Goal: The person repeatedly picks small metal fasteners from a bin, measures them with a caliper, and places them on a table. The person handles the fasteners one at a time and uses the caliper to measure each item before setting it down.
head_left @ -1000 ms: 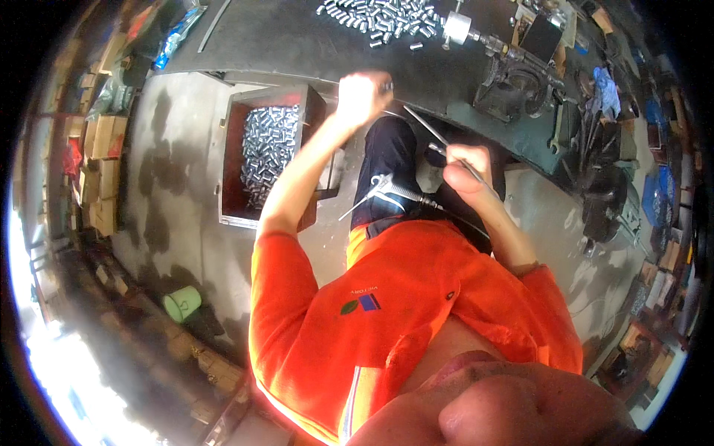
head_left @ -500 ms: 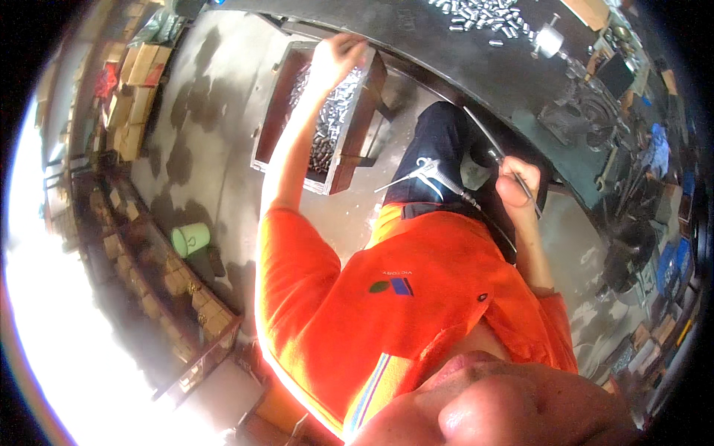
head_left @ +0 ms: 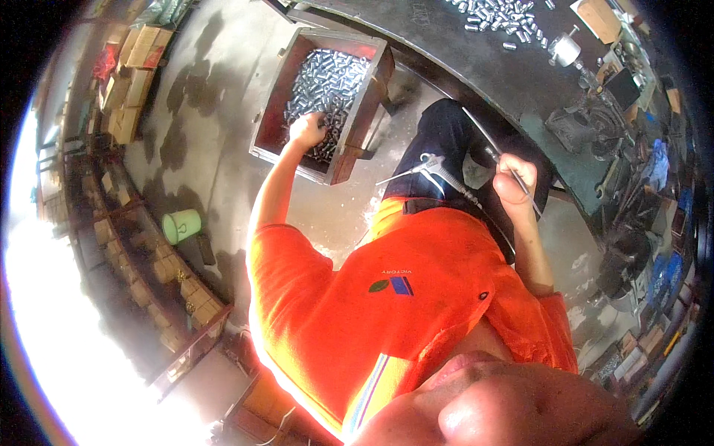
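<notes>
My left hand is over the near left part of a wooden box. Its fingers are curled down at the small metal cylinders that fill the box, and whatever they hold is too hidden to name. Most cylinders are shiny silver; those at the near end look darker. On the right, above my thigh, my right hand is closed round a long thin metal rod, which slants up toward the bench edge. A silver air blow gun with a hose lies across my lap, touched by neither hand.
Ahead stands a dark metal bench with a pile of silver cylinders, a metal fixture and a wrench. A light green bucket is on the floor at left, beside shelves of cartons.
My left hand has come back from the box's far end to its near left part, uncovering the silver cylinders. The right hand keeps the rod in nearly the same place.
</notes>
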A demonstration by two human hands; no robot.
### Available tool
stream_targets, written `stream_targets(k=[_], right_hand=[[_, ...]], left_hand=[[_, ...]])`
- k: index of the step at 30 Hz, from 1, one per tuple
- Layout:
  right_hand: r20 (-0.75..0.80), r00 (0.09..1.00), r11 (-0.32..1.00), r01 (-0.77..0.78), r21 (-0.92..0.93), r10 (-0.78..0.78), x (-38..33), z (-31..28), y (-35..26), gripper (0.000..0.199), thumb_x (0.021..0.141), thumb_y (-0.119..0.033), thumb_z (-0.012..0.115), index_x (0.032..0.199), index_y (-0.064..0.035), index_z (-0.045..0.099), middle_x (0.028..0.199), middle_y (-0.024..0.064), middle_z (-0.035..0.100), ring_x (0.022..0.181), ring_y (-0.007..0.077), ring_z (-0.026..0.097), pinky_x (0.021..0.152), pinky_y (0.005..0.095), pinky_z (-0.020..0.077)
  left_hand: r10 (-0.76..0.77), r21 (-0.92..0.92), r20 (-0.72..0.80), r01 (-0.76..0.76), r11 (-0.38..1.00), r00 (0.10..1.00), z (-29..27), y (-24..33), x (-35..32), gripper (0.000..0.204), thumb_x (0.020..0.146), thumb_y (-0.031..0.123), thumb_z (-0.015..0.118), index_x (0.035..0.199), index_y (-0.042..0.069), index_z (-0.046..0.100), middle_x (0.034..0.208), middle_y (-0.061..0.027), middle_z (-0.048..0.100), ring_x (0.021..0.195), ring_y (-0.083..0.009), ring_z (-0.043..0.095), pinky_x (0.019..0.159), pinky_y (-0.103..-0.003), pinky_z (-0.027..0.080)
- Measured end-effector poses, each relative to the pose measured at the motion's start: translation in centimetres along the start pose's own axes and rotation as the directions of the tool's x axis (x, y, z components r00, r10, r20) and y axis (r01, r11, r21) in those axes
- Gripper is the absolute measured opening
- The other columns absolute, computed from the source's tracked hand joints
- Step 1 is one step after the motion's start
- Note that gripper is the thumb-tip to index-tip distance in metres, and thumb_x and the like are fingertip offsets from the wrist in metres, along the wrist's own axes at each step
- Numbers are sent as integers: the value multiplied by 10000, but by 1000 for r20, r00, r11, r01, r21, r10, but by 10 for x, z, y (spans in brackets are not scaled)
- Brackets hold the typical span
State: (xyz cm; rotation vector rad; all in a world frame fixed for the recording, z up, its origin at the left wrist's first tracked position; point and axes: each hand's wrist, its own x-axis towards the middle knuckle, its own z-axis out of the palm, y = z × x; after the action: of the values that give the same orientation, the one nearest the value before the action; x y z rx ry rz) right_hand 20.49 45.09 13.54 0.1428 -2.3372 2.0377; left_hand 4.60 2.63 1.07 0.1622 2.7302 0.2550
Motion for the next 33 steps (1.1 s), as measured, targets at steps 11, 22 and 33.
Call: stream_targets(k=[11, 22, 33], right_hand=[[-37, 997, 998, -69, -8, 69, -7, 4, -2, 291, 616, -185, 558, 563, -68, 297, 561, -37, 247, 552, 53, 251, 473, 252, 190], [-20, 999, 993, -31, -117, 29, -5, 6, -5, 213, 613, -67, 508, 554, -42, 304, 532, 2, 227, 511, 66, 255, 446, 270, 213], [115, 984, 982, 148, -117, -135, 14, 30, -24, 221, 613, -32, 545, 547, -48, 335, 494, 79, 300, 424, 151, 324, 416, 311, 267]], left_hand=[[-26, 158, -74, 37, 987, 997, 12, 19, 14, 319, 744, 366, 617, 953, 124, 597, 910, -137, 638, 873, -306, 610, 748, -419, 482], [-92, -656, -79, 18, 754, 993, -9, 13, 25, 302, 765, 217, 583, 928, -37, 586, 642, -118, 606, 479, -209, 599, 491, -310, 501], [624, -907, 108, 334, -257, 774, -50, 199, -75, 313, 886, 234, 518, 889, -77, 555, 645, -172, 600, 572, -322, 612, 614, -398, 513]])
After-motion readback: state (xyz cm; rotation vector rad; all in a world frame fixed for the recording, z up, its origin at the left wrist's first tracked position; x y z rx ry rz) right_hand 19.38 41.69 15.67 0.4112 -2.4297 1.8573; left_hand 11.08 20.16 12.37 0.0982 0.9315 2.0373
